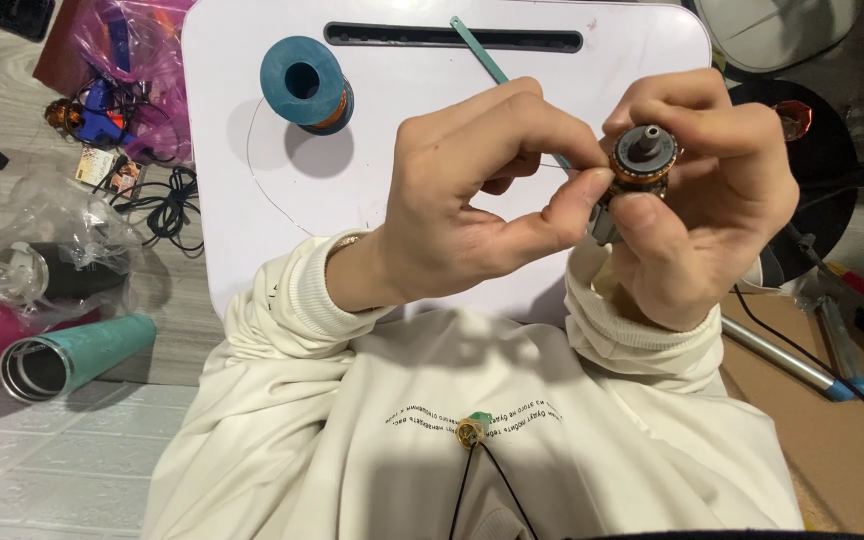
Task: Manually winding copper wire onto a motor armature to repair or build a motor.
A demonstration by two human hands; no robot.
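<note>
We wear a cream sweatshirt [472, 440] with ribbed cuffs on both sleeves. A line of small dark printed text runs across its chest. A small brass and green clip [471, 430] sits below the print, with two thin black cords [497, 480] hanging from it.

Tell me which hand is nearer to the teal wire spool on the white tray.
Left. The left hand is just right of and below the teal wire spool, though not touching it. The right hand is farther right, gripping the small motor stator.
</note>
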